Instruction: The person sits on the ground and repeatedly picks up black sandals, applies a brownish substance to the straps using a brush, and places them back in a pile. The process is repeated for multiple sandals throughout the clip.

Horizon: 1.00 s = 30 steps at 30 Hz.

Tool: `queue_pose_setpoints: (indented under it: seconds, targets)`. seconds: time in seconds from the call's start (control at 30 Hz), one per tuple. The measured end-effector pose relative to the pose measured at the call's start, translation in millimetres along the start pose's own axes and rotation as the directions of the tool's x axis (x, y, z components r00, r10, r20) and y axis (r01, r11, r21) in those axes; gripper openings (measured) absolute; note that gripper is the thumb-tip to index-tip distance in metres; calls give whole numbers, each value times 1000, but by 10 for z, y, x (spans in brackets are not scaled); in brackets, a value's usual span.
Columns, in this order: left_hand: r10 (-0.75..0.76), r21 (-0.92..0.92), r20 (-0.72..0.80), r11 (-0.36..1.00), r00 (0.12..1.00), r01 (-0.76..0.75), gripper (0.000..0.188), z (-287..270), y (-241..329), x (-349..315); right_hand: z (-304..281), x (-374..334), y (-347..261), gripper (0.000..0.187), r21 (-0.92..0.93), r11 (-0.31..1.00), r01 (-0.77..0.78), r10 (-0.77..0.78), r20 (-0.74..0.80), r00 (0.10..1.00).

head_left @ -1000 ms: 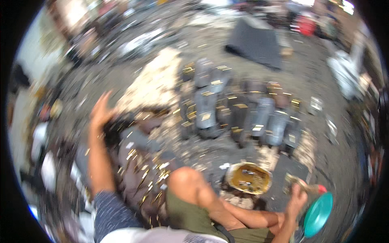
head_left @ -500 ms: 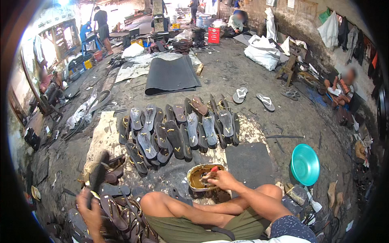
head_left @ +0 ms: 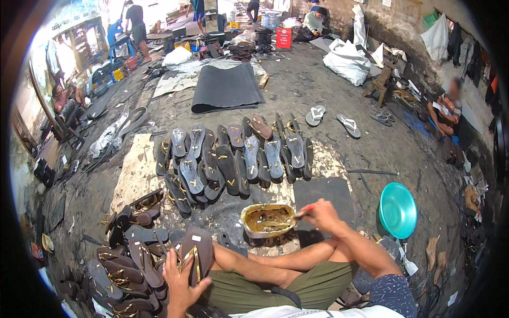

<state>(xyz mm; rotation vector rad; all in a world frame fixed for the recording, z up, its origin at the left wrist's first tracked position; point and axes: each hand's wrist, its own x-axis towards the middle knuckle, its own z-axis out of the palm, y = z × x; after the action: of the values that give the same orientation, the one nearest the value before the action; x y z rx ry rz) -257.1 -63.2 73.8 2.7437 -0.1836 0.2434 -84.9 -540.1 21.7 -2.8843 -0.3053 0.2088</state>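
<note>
My left hand (head_left: pixel 183 283) is at a brown sandal (head_left: pixel 197 249) with gold straps and a small white label on its footbed. Its fingers are at the strap and its thumb sticks out; the sandal stands tilted by my left knee. My right hand (head_left: pixel 322 216) is closed around a red-handled brush (head_left: pixel 304 212), whose head is at the right rim of an oval tub (head_left: pixel 268 233). Yellow-brown, glue-like paste coats the tub inside. Heaped beside my left arm are several dark sandals (head_left: pixel 143 265) with gold straps.
Rows of dark sandals (head_left: pixel 233 159) lie ahead on a stained sheet (head_left: pixel 132 175). A dark square mat (head_left: pixel 323 193) is right of the tub, with a green basin (head_left: pixel 397 212) beyond. Farther off are folded black sheeting (head_left: pixel 225 87), white sacks (head_left: pixel 347 63) and several people.
The sandal in my left hand has come down and right from above the heap, turning its footbed into view. My right hand has drawn the brush from inside the tub to its right rim.
</note>
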Motion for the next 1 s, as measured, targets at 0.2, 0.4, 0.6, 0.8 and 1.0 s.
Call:
queue_pose_setpoints:
  seconds: [0.2, 0.4, 0.6, 0.8, 1.0]
  targets:
    - [-148, -422, -41, 899, 988, 117, 63, -91, 89, 466, -603, -168, 60, 36, 858, 510, 59, 444, -321, 836]
    - [-262, -877, 271, -463, 926, 126, 65, 473, 543, 1070, -572, 10, -910, 30, 895, -163, 416, 502, -287, 816]
    - [-141, -600, 374, -790, 917, 124, 53, 732, 1021, 1132, -720, 317, -1859, 28, 919, 61, 390, 169, -394, 903]
    - [-38, -625, 312, -760, 949, 175, 48, 904, 798, 1143, -274, -34, -2076, 28, 625, 403, 668, -219, -643, 734]
    - [-71, -774, 310, -597, 948, 209, 54, 969, 1050, 929, -612, 484, -1729, 29, 863, 319, 390, 162, -456, 875]
